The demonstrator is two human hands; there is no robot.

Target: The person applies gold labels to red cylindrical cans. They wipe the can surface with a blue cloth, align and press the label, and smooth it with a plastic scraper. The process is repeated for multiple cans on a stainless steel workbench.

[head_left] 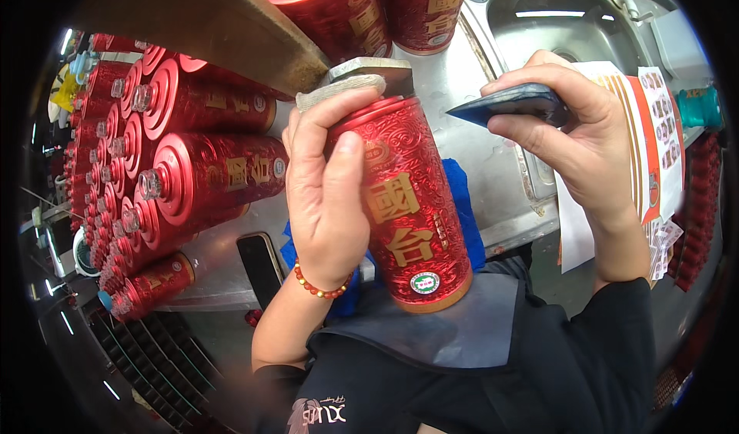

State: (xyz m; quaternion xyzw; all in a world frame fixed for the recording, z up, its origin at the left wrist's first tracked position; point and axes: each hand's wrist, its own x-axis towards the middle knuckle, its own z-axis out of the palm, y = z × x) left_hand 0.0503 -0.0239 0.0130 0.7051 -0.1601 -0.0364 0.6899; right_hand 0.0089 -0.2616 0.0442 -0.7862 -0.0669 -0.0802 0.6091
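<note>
My left hand (327, 195), with a beaded bracelet at the wrist, is closed round the upper side of a red embossed bottle (404, 195). The bottle tilts toward me, with large gold characters, a round green-and-white sticker and a gold-brown base rim. Its base end is close to the grey apron panel over my lap. A folded beige cloth (339, 91) lies by my left fingers at the bottle's far end. To the right, my right hand (573, 122) pinches a dark blue, flat, wedge-like scraper (512, 104) between thumb and fingers, apart from the bottle.
Many similar red bottles (215, 176) lie stacked on the left; two larger-looking ones (327, 10) stand at the back. A phone (260, 268) lies on the metal counter (493, 187) near blue cloth (462, 203). Sticker sheets (650, 141) are behind my right wrist, beside a steel sink (554, 26).
</note>
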